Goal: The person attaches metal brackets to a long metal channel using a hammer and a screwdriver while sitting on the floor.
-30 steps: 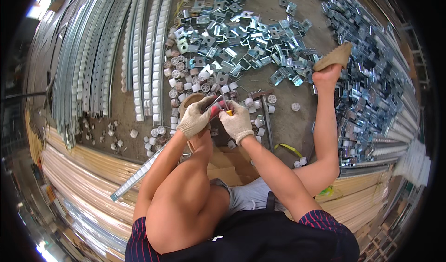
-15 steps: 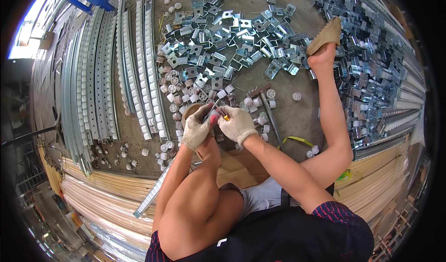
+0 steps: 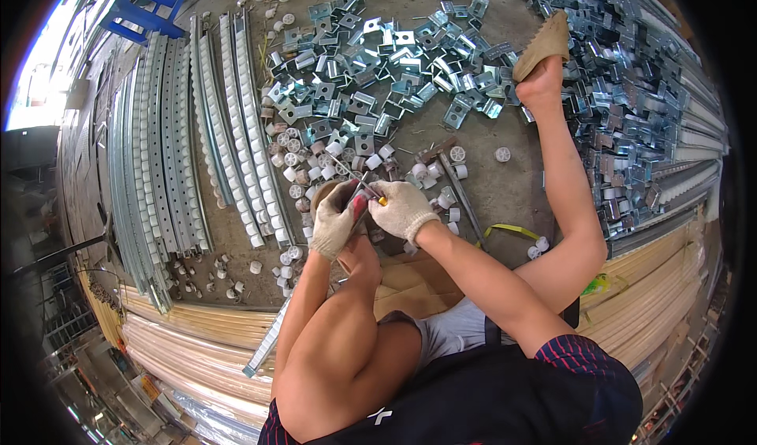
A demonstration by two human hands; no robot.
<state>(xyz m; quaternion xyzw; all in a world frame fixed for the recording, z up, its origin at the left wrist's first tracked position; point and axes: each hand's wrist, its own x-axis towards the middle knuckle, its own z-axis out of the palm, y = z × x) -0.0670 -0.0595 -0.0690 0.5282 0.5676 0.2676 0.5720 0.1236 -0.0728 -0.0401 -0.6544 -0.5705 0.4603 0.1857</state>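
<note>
Both gloved hands meet above the raised left knee. The left hand (image 3: 335, 220), wrist bent inward, is curled around a red-handled tool (image 3: 359, 205). The right hand (image 3: 402, 208), forearm angled down from the right, pinches a thin metal rod (image 3: 347, 173) with closed fingers. White plastic rollers (image 3: 296, 161) and zinc brackets (image 3: 371, 74) lie on the concrete floor (image 3: 505, 185) beyond; roller rails (image 3: 236, 129) lie at left.

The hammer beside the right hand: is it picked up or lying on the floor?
Lying flat on the floor. The hammer rests untouched right of the right hand, which meets the left hand instead.
</note>
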